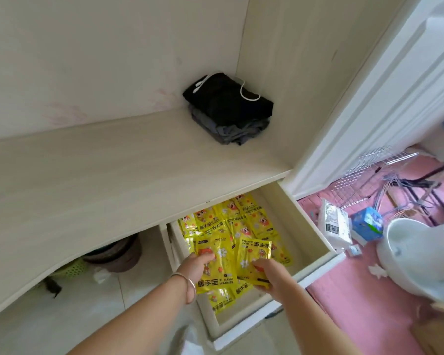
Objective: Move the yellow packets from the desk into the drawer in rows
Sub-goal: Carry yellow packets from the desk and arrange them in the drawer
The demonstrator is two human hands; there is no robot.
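Clothes (230,108) on desk (87,175) — hands (196,262) (268,274) grip packets (253,254) | drawer (315,242) pulled out

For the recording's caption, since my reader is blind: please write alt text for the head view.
Both hands, left hand and right hand, hold yellow packets over an open drawer already lined with them. Folded dark clothes sit on the desk.

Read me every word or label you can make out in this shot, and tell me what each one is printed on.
"HAND WARMER" on the yellow packet under the left hand.
"HAND WARMER", seen upside down, on the yellow packet in the right hand.
Large Chinese characters on both packets and on the packets in the drawer: too blurred to read surely.
Print on the white package and the blue box on the floor: too small.
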